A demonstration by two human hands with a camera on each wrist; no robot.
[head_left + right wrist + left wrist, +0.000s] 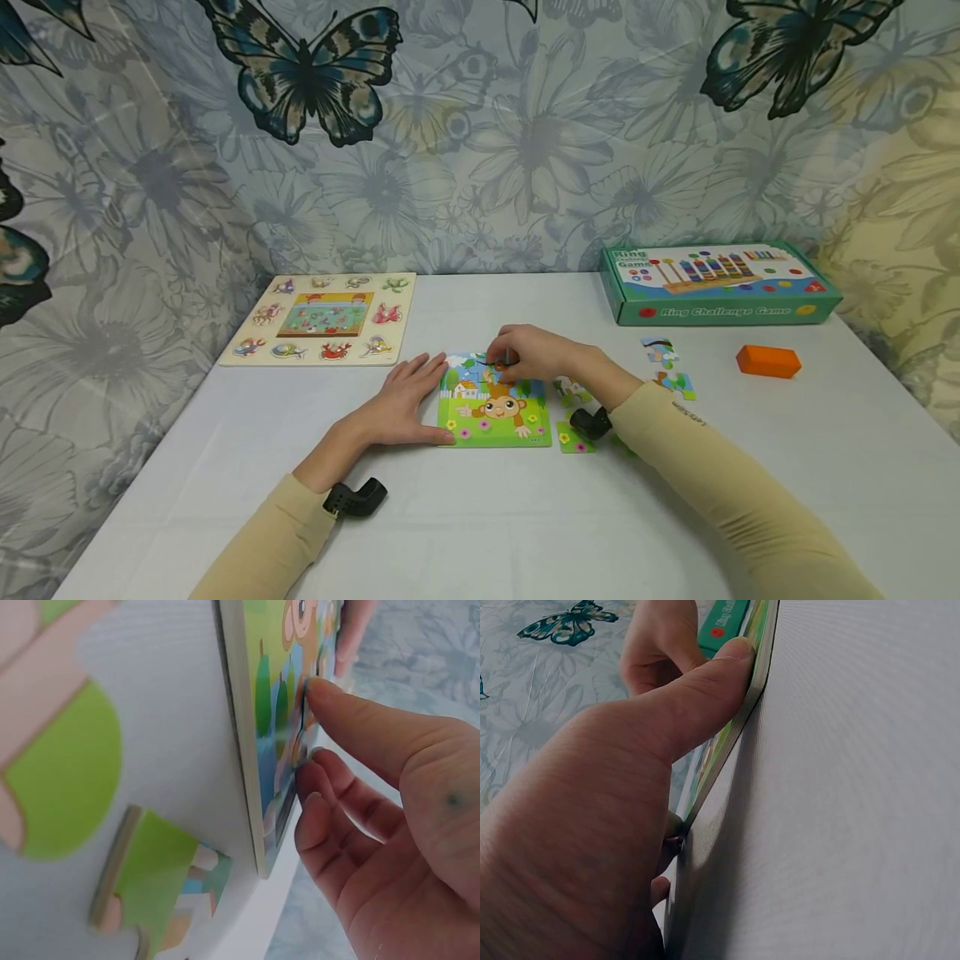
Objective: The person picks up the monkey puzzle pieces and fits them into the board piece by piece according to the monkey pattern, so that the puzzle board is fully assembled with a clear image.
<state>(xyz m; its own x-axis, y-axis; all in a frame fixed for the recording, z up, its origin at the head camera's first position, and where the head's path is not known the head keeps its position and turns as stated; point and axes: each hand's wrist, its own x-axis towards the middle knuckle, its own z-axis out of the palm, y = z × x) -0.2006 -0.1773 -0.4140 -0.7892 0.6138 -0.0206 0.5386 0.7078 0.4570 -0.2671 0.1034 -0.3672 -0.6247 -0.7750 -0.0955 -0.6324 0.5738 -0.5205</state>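
Perhaps a home play corner, judging by the butterfly-print backdrop point(487, 158), white table point(480, 533), monkey puzzle point(498, 429) and boxed ring game point(720, 283).

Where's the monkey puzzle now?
In the head view, the monkey puzzle is just below centre, with the left hand at its left edge and the right hand over its upper part.

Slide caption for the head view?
Left hand rests against the left side of a monkey jigsaw, right hand at its top.
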